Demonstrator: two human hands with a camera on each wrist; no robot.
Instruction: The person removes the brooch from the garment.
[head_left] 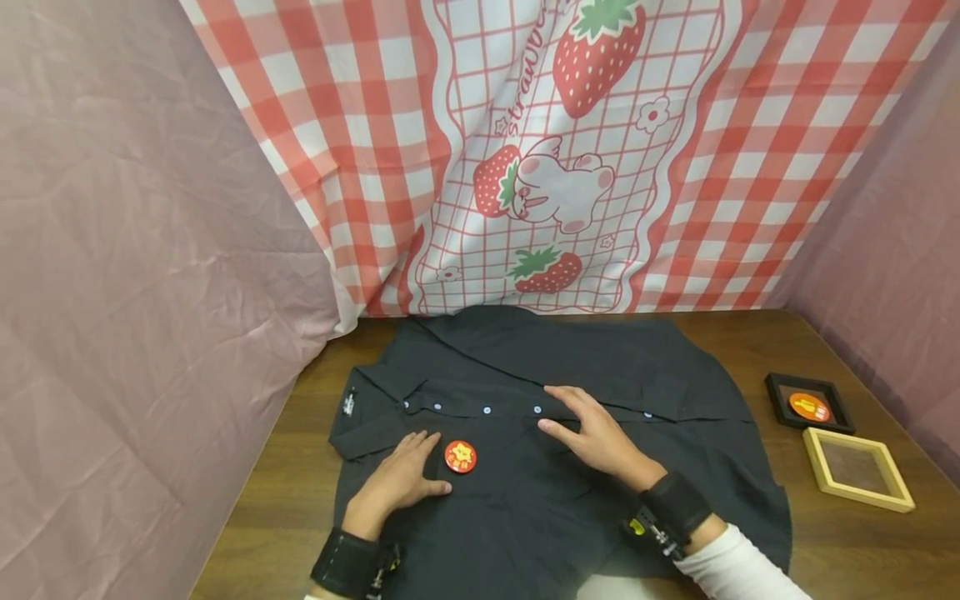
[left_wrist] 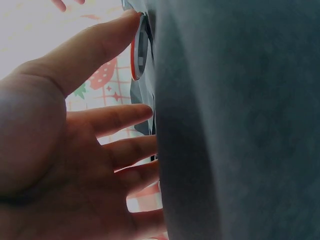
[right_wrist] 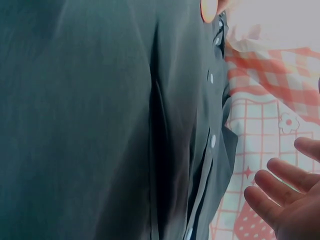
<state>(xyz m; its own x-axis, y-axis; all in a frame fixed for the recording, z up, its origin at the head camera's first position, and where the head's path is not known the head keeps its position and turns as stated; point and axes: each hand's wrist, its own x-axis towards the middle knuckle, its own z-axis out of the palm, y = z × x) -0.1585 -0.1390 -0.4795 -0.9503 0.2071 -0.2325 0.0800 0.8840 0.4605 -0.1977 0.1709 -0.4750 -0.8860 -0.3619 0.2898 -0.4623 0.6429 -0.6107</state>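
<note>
A dark collared shirt (head_left: 510, 492) with white buttons lies spread on the wooden table. On its front sits a round red badge (head_left: 461, 457) with a yellow star figure. My left hand (head_left: 405, 475) lies on the shirt just left of the badge, fingers stretched out. In the left wrist view the badge (left_wrist: 139, 50) shows edge-on at the tip of my left thumb; whether they touch I cannot tell. Over the button line is my right hand (head_left: 600, 437), its fingers extended and holding nothing. The right wrist view shows those fingers (right_wrist: 280, 187) apart from the cloth.
At the table's right stand a black square frame (head_left: 780, 410) with an orange badge (head_left: 809, 407) in it and a light wooden frame (head_left: 862, 498). A red checked strawberry cloth (head_left: 555, 167) hangs behind. Pink drapes (head_left: 150, 275) close off both sides.
</note>
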